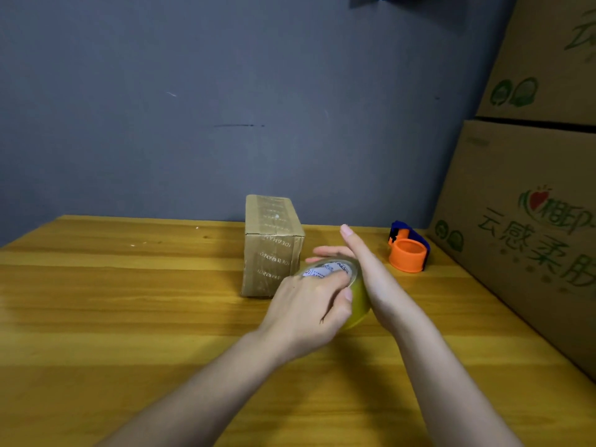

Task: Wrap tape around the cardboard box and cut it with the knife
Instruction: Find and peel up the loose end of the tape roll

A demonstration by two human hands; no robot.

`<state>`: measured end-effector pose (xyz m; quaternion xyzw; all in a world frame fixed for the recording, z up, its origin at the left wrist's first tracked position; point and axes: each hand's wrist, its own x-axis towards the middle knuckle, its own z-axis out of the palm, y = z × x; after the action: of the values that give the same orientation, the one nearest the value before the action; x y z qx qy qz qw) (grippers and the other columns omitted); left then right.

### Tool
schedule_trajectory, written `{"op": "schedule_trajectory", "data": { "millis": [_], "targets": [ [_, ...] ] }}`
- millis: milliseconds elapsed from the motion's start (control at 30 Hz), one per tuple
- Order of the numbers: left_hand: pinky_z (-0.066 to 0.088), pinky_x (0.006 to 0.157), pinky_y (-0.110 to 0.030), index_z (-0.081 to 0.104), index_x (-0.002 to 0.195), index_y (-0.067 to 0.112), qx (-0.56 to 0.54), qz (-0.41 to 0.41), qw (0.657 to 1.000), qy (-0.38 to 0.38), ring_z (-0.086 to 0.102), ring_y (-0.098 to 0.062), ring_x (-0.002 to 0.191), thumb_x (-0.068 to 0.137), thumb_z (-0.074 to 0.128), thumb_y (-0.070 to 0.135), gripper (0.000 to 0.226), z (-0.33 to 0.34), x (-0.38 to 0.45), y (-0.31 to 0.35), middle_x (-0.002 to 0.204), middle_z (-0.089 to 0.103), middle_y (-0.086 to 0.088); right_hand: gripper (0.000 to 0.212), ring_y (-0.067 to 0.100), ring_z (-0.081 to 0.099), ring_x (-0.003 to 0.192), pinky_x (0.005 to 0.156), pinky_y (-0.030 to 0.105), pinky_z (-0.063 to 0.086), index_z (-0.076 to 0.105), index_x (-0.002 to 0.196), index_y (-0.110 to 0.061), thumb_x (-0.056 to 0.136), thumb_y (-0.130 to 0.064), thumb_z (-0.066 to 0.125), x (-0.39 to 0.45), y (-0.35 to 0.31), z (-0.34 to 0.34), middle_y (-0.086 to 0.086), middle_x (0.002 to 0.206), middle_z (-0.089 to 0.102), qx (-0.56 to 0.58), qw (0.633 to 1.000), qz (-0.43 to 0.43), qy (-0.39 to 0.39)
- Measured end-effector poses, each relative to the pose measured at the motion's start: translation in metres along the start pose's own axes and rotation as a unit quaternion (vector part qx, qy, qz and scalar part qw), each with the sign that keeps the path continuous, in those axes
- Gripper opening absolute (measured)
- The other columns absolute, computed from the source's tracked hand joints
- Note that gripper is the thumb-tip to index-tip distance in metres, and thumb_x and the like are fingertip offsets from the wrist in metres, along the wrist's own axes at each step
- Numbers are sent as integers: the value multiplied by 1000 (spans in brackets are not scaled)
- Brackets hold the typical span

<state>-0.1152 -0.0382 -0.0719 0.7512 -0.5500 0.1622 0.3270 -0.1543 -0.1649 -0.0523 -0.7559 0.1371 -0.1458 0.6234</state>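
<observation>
A small brown cardboard box (272, 245) stands upright on the wooden table (129, 301), near the grey wall. Just right of it, a yellowish roll of clear tape (358, 300) is held between both hands above the table. My left hand (309, 309) grips the roll from the near side, thumb across its white-labelled core. My right hand (364, 269) presses flat against the roll's right side, fingers stretched out behind it. An orange and blue tape cutter (408, 251) sits on the table to the right, apart from both hands.
Two large printed cardboard cartons (529, 221) are stacked along the table's right edge, close to the cutter. A grey wall (225, 108) runs behind the table.
</observation>
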Motion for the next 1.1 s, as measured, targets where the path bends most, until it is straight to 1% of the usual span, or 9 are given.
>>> {"op": "schedule_trajectory", "data": {
  "millis": [167, 267, 333, 433, 533, 633, 733, 900, 1100],
  "targets": [
    [28, 55, -29, 53, 78, 15, 3, 14, 1000, -13, 52, -30, 67, 81, 24, 42, 40, -2, 0, -4, 67, 48, 5, 55, 23, 69, 76, 63, 14, 54, 70, 96, 7, 99, -34, 34, -2, 7, 7, 21, 95, 73, 71, 994, -17, 82],
    [25, 55, -28, 47, 75, 21, 14, 22, 999, -32, 39, -22, 55, 77, 28, 46, 32, -1, 3, -3, 51, 33, 8, 52, 29, 68, 86, 75, 24, 53, 72, 91, 6, 98, -25, 31, 0, 14, 6, 20, 94, 73, 77, 992, -12, 95],
    [28, 54, -26, 55, 83, 19, 29, 29, 998, -40, 36, -12, 53, 76, 29, 51, 41, 1, 6, -4, 50, 39, 10, 53, 30, 68, 95, 84, 31, 50, 73, 89, 1, 98, -26, 29, 0, 16, 1, 13, 94, 75, 65, 995, -2, 80],
    [32, 54, -25, 59, 87, 19, 44, 43, 997, -49, 46, -13, 54, 79, 33, 54, 45, 4, 11, -6, 59, 55, 4, 48, 21, 67, 90, 80, 27, 51, 71, 99, -4, 98, -29, 31, 2, 12, -16, 9, 97, 74, 54, 998, 41, 4],
    [31, 55, -26, 56, 83, 20, 62, 52, 995, -53, 48, -15, 58, 79, 35, 54, 40, 12, 18, -5, 57, 41, 9, 39, 19, 66, 90, 81, 28, 53, 69, 111, -13, 95, -34, 41, 9, 9, -32, 9, 105, 72, 60, 994, 73, -53],
    [27, 61, -28, 52, 93, 20, 80, 32, 994, -74, 39, -16, 64, 84, 45, 49, 31, 20, 37, -5, 64, 38, 9, 41, 20, 67, 95, 81, 29, 52, 65, 116, -16, 94, -43, 43, 27, 16, -46, 8, 111, 70, 87, 994, 69, -9],
    [31, 64, -31, 47, 103, 18, 91, 1, 991, -97, 53, -26, 80, 90, 45, 42, 27, 37, 59, -9, 77, 50, 6, 45, 17, 63, 102, 79, 23, 46, 60, 121, -14, 95, -46, 41, 45, 27, -61, 6, 119, 66, 22, 996, 41, 81],
    [46, 90, -39, 41, 129, 13, 152, -15, 984, -88, 61, -32, 103, 94, 41, 35, 42, 86, 96, -28, 118, 63, -11, 37, 19, 49, 120, 103, 32, 37, 54, 128, -9, 97, -27, 45, 77, 57, -80, 10, 133, 54, -130, 974, -19, 184],
    [34, 99, -37, 43, 132, 11, 226, -37, 968, -101, 57, -26, 116, 94, 42, 26, 41, 130, 129, -43, 127, 60, -9, 46, 26, 36, 137, 114, 36, 27, 37, 143, -9, 99, -24, 40, 112, 80, -99, 11, 149, 39, -140, 971, 19, 194]
  ]
}}
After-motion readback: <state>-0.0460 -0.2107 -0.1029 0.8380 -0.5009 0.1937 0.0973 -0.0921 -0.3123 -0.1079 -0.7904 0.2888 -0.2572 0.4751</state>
